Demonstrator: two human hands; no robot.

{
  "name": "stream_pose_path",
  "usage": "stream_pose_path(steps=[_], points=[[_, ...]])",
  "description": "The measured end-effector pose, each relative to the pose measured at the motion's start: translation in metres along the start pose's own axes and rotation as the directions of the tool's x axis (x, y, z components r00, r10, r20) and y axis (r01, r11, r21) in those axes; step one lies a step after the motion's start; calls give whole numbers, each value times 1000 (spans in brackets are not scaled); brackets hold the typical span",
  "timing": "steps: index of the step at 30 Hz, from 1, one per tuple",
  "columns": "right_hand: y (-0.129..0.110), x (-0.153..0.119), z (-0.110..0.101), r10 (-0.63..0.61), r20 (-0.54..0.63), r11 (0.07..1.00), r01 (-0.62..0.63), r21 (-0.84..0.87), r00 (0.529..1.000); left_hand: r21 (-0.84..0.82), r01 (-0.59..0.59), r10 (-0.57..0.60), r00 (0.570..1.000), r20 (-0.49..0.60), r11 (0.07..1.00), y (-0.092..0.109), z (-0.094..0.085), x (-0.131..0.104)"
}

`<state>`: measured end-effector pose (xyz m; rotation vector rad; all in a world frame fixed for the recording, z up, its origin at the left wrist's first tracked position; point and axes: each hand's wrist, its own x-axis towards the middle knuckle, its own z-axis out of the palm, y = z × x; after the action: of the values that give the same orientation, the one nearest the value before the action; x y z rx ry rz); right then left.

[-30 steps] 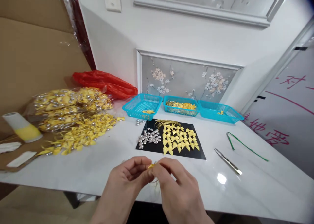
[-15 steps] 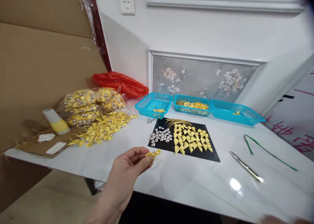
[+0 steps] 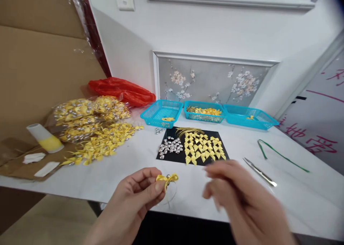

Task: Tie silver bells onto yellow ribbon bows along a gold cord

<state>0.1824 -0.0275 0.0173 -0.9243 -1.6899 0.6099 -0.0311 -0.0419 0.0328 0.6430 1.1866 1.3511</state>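
My left hand (image 3: pixel 139 195) pinches a yellow ribbon bow (image 3: pixel 174 177) between thumb and fingers, above the table's front part. Silver beads show at the middle of this bow, and a thin thread or wire hangs in a loop below it. My right hand (image 3: pixel 236 195), blurred by motion, is to the right of the bow and apart from it; its thumb and forefinger are parted with nothing visible between them. Beyond both hands a black mat (image 3: pixel 225 158) bears silver heart-like beads (image 3: pixel 170 147), rows of yellow bows (image 3: pixel 204 147) and gold wires (image 3: pixel 189 131).
Three blue baskets (image 3: pixel 251 122) line the wall. Tweezers (image 3: pixel 260 172) and a green wire (image 3: pixel 283 158) lie at right. On the left are a pile of beaded bows (image 3: pixel 99 143), filled plastic bags (image 3: pixel 76 110), a red bag (image 3: pixel 120 90) and a white-and-yellow roll (image 3: pixel 45 138).
My right hand has come in from the lower right corner toward the bow. The bow, still in my left hand, has turned and sits slightly lower. The view has shifted a little.
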Motion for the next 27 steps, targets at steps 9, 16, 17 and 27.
stream_pose_path(steps=[9, 16, 17, 27], points=[[-7, 30, 25, 114, 349, 986, -148, 71, 930, 397, -239, 257, 966, 9, 886, -2, 6, -1], [-5, 29, 25, 182, 321, 957, -242, 157, 930, 508, -351, 381, 923, 47, 787, -8, 2, -6], [-6, 29, 25, 186, 323, 956, -247, 158, 928, 526, -371, 393, 916, 74, 766, -7, 3, -6], [4, 30, 25, 169, 231, 914, -240, 327, 958, 519, -393, 373, 916, 148, 759, 6, 1, 5]])
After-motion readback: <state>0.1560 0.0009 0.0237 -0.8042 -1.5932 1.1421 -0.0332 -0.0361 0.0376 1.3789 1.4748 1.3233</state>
